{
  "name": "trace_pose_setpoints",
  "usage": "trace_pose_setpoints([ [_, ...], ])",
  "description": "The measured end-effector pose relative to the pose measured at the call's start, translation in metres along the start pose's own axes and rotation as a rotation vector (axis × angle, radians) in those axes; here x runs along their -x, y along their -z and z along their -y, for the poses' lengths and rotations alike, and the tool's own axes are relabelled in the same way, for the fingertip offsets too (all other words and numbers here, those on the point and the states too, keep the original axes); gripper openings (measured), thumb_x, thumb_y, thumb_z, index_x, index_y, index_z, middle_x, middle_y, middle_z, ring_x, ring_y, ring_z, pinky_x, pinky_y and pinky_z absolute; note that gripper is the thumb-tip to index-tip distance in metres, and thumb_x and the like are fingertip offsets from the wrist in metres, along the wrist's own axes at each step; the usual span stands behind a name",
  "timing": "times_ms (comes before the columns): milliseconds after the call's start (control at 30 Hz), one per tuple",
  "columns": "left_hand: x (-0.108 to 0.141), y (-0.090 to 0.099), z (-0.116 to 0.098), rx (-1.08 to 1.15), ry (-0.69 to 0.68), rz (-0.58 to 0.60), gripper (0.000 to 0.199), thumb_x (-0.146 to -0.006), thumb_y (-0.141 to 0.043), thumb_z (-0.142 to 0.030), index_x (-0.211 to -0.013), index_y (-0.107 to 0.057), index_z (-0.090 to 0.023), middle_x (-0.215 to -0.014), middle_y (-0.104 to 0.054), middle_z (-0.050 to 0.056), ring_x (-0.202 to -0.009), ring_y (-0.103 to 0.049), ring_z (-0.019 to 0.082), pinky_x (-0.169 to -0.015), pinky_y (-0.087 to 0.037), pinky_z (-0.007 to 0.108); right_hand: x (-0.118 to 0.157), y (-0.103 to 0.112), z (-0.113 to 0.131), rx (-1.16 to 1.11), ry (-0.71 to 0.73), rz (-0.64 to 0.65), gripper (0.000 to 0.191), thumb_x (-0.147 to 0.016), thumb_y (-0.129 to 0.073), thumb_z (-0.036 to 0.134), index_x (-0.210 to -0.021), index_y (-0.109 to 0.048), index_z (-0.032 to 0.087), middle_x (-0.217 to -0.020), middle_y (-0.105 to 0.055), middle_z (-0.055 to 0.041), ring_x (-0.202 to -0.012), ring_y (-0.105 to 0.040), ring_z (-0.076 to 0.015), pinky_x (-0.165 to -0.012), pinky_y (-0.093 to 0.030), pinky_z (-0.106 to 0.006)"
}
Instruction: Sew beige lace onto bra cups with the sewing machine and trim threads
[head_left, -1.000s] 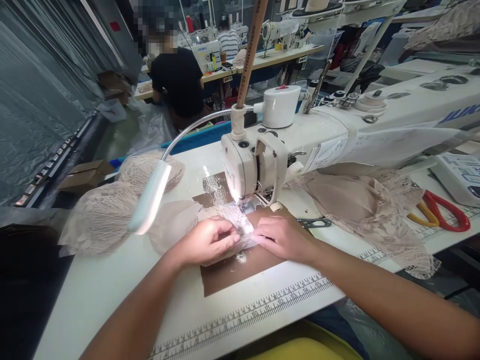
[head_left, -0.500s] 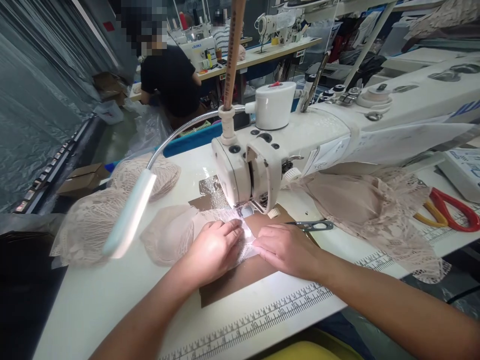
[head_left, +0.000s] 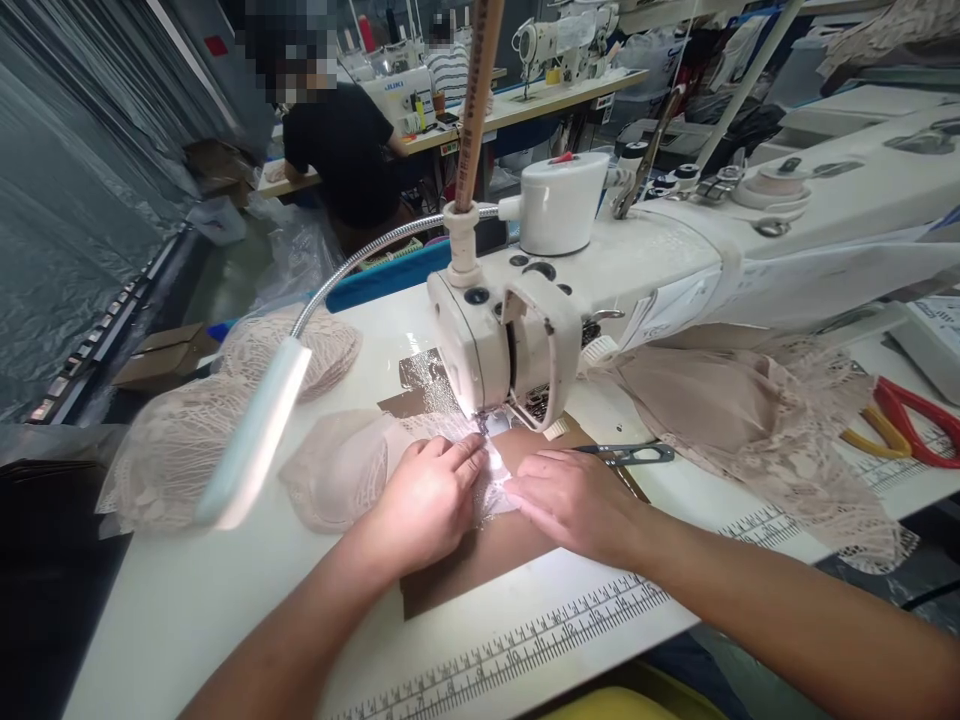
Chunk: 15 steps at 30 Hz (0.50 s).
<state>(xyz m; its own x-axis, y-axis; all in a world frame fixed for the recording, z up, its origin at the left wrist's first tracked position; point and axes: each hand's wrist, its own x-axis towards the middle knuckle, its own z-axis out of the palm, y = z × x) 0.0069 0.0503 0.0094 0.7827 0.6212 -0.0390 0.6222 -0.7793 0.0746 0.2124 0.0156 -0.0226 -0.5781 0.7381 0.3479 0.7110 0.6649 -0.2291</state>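
A beige lace bra piece (head_left: 337, 465) lies on the white table (head_left: 187, 600) under the head of a white sewing machine (head_left: 517, 340). My left hand (head_left: 424, 500) presses flat on the lace just left of the needle, fingers pointing at the presser foot. My right hand (head_left: 574, 500) lies flat on the lace's right edge, over a brown patch (head_left: 465, 575) on the table. The lace between my hands is brightly lit by the machine's lamp.
A gooseneck lamp (head_left: 255, 440) hangs over the table's left side. Lace cups (head_left: 187, 440) pile at the left, more lace fabric (head_left: 757, 420) at the right. Thread snips (head_left: 630, 455) lie by my right hand; red and yellow scissors (head_left: 911, 425) far right. A person in black (head_left: 345, 150) works behind.
My left hand has spread from a curled grip to flat on the lace and slid slightly toward the needle. The view has shifted a little; my right hand has hardly moved.
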Motion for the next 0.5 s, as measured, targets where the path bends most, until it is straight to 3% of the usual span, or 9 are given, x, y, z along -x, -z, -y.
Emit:
trace_pose_setpoints([
  [300,-0.002,-0.0007,0.008,-0.079,0.017,-0.02,0.041,-0.089,-0.039,-0.017,-0.127,-0.054,-0.012,-0.136,-0.051,0.01,-0.093,-0.052,0.026,-0.083,-0.044,0.041,-0.0058,-0.0029,-0.0021,0.064,0.0,-0.006,0.026,-0.093,-0.043,0.019,-0.079,-0.065,0.018,-0.066,-0.054,-0.0018,-0.064,-0.045,-0.0142,-0.059,-0.03,-0.027],
  [500,0.0026,-0.0022,0.0045,-0.081,-0.073,-0.031,0.046,-0.085,-0.042,-0.008,-0.129,-0.051,-0.014,-0.137,-0.051,0.007,-0.095,-0.051,0.024,-0.085,-0.042,0.039,-0.0041,-0.0007,-0.0015,0.076,0.013,0.032,0.026,-0.093,-0.042,0.019,-0.086,-0.066,0.017,-0.071,-0.056,-0.0031,-0.068,-0.047,-0.0155,-0.063,-0.033,-0.029],
])
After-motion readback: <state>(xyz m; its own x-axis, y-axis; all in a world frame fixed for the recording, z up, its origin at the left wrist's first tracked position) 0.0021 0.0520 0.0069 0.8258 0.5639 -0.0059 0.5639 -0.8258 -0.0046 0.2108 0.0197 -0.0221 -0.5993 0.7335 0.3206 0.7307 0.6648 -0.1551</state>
